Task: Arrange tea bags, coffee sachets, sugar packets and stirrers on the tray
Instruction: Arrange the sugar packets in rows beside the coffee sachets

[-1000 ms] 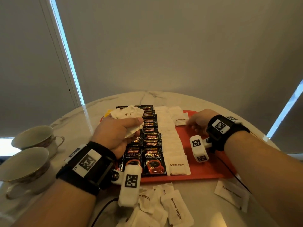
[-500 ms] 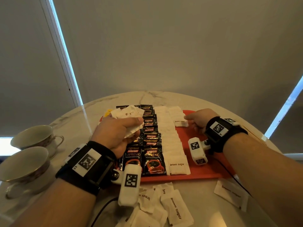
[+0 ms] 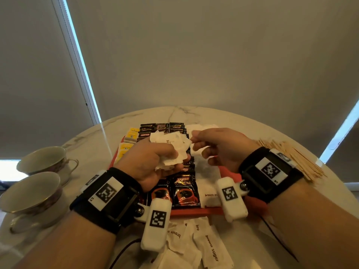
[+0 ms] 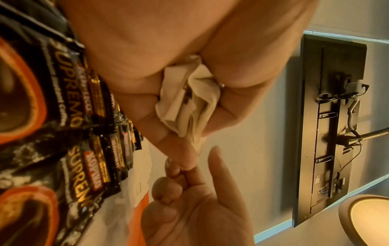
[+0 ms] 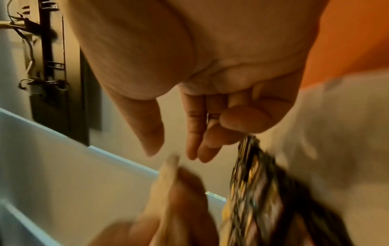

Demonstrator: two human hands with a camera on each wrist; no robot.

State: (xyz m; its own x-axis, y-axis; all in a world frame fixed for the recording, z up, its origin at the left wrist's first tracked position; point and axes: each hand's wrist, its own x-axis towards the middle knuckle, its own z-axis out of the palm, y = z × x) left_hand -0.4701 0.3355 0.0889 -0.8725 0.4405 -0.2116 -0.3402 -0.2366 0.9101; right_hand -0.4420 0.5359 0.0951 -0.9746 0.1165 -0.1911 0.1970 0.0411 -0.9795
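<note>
My left hand [image 3: 172, 158] is raised over the red tray [image 3: 194, 212] and grips a crumpled bunch of white sugar packets [image 3: 171, 144], which the left wrist view shows bunched in the fist [image 4: 189, 103]. My right hand [image 3: 194, 144] is right beside the bunch. Its thumb and fingers [image 5: 197, 146] are straight and apart and hold nothing. On the tray lie yellow tea bags [image 3: 132, 133], rows of black coffee sachets [image 3: 183, 191] and a column of white sugar packets [image 3: 206, 171]. Wooden stirrers [image 3: 291, 156] lie on the table to the right of the tray.
Several loose brown sugar packets [image 3: 209, 247] lie on the marble table in front of the tray. Two teacups [image 3: 44, 160] [image 3: 29, 191] stand at the left edge. A black cable runs under my wrists.
My right hand has left the sugar packets at the tray's far right and come back to the bunch in my left hand. The left hand has kept its hold.
</note>
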